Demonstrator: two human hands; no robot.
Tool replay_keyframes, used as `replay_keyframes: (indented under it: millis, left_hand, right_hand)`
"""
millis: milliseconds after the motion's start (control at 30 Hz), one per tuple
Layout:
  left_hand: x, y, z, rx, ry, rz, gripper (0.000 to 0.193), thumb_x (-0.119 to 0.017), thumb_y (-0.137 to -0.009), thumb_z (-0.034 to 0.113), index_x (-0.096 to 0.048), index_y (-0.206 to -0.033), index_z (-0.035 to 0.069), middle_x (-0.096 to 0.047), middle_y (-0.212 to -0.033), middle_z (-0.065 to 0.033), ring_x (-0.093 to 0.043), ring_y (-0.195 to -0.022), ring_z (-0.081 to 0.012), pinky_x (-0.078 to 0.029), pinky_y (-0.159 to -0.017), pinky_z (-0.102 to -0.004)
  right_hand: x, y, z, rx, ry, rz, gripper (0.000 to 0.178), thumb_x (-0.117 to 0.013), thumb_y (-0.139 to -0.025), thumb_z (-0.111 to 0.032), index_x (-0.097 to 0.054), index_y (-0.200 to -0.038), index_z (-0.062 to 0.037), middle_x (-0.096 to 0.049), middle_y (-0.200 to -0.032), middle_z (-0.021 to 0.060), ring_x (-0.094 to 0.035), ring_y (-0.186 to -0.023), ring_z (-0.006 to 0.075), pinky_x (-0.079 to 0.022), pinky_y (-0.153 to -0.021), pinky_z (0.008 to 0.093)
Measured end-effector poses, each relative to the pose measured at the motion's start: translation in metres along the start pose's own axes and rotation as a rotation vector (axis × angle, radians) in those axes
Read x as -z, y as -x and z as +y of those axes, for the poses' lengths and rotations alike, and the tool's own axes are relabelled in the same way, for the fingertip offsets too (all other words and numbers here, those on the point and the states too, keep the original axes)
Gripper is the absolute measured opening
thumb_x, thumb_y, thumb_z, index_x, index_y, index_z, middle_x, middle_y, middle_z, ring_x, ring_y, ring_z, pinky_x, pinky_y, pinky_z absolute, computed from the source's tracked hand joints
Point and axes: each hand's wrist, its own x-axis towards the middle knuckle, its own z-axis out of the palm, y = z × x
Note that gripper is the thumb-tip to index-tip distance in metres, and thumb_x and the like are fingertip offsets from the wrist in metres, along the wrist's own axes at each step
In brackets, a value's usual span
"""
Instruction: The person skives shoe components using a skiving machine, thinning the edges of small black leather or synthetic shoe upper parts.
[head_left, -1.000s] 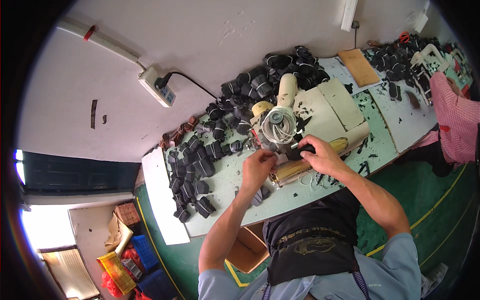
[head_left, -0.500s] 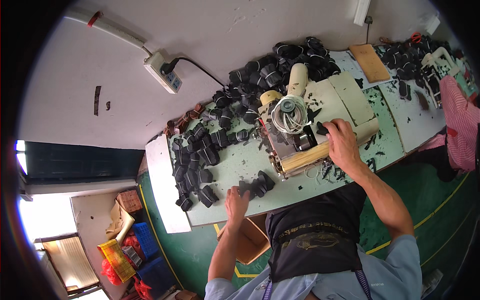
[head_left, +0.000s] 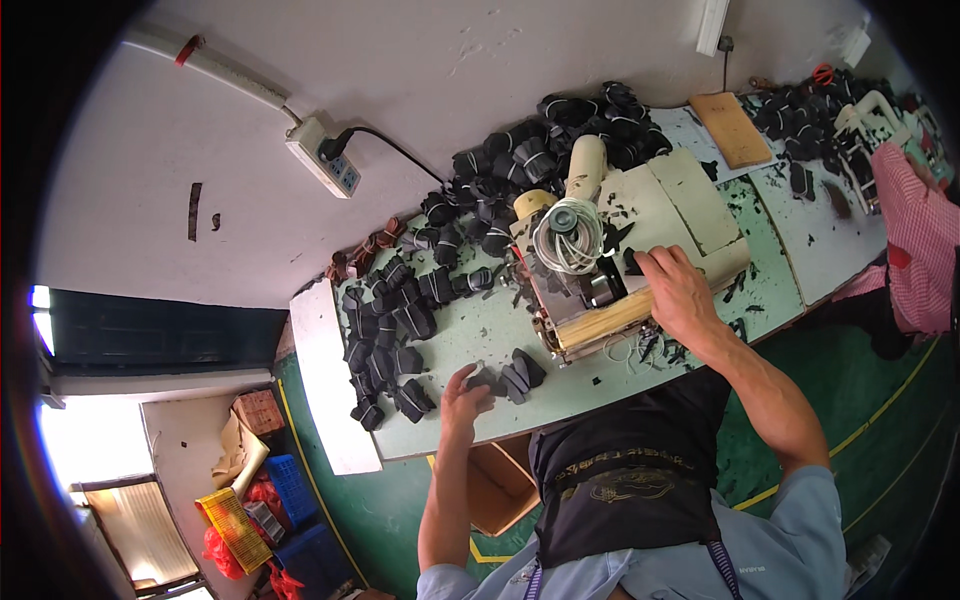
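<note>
My left hand is at the table's near edge with its fingers apart. Just beside its fingertips lies a small dark fabric-like piece, in a short row with other stacked dark pieces. My right hand rests over the front of a cream-coloured machine, pinching a small black piece by the fingertips. A coil of white cord lies on the machine, left of that hand. What the black piece touches beneath it cannot be made out.
Tied black bundles cover the table's left and back; brown bundles lie by the wall. Below the edge stands a cardboard box. Right, a person in a pink checked sleeve sits by another machine. A power strip hangs on the wall.
My left hand has loosened and drawn slightly left of the dark pieces, its fingers spreading. My right hand keeps the black piece at the machine, shifted slightly. The whole view has tilted a little.
</note>
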Motion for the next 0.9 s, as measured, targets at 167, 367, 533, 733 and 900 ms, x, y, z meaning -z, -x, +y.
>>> replay_keyframes:
  millis: [167,367,533,733,900]
  left_hand:
    - [-0.008,0.02,0.048,0.136,0.281,-0.192,0.028,-0.058,-0.091,-0.002,-0.06,-0.118,0.001,-0.068,-0.101,-0.0119,-0.071,-0.083,-0.0219,-0.06,-0.075,-0.0303]
    - [-0.065,0.016,0.098,-0.014,0.16,-0.423,0.019,-0.063,-0.094,0.002,-0.062,-0.112,-0.003,-0.068,-0.099,-0.011,-0.071,-0.082,-0.0186,-0.06,-0.073,-0.0283]
    - [-0.107,-0.001,0.132,-0.101,-0.208,-0.423,0.021,-0.071,-0.091,0.014,-0.067,-0.101,-0.004,-0.067,-0.079,-0.006,-0.063,-0.063,-0.01,-0.052,-0.057,-0.0217]
    - [-0.118,-0.017,0.145,-0.064,-0.421,-0.401,0.022,-0.074,-0.088,0.02,-0.07,-0.086,-0.001,-0.063,-0.064,-0.0015,-0.055,-0.051,-0.0076,-0.04,-0.045,-0.0232]
    - [-0.135,-0.019,0.151,-0.127,-0.411,-0.444,0.024,-0.074,-0.088,0.017,-0.071,-0.095,-0.006,-0.066,-0.07,-0.005,-0.059,-0.055,-0.0088,-0.048,-0.05,-0.0222]
  right_hand:
    - [0.003,0.0,0.002,-0.019,-0.054,0.02,0.045,-0.058,-0.074,0.008,-0.059,-0.118,-0.0004,-0.059,-0.103,0.0123,-0.056,-0.097,0.0327,-0.051,-0.083,0.0422]
    - [0.01,-0.005,-0.014,-0.089,-0.514,-0.054,0.034,-0.062,-0.086,0.001,-0.059,-0.12,-0.001,-0.065,-0.104,0.0163,-0.064,-0.093,0.0317,-0.052,-0.082,0.0384]
    - [0.001,-0.01,-0.017,-0.224,-0.818,-0.426,0.033,-0.065,-0.09,-0.008,-0.06,-0.122,-0.0008,-0.069,-0.105,0.0152,-0.065,-0.089,0.0192,-0.052,-0.084,0.032]
    - [0.006,-0.012,-0.008,-0.124,-0.694,-0.466,0.031,-0.067,-0.087,-0.008,-0.063,-0.117,-0.0017,-0.059,-0.116,0.0161,-0.058,-0.113,0.031,-0.047,-0.096,0.0378]
    - [0.0,-0.018,-0.012,-0.03,-0.665,-0.415,0.031,-0.067,-0.087,-0.006,-0.062,-0.117,-0.0014,-0.058,-0.118,0.0153,-0.058,-0.112,0.0316,-0.048,-0.097,0.0387]
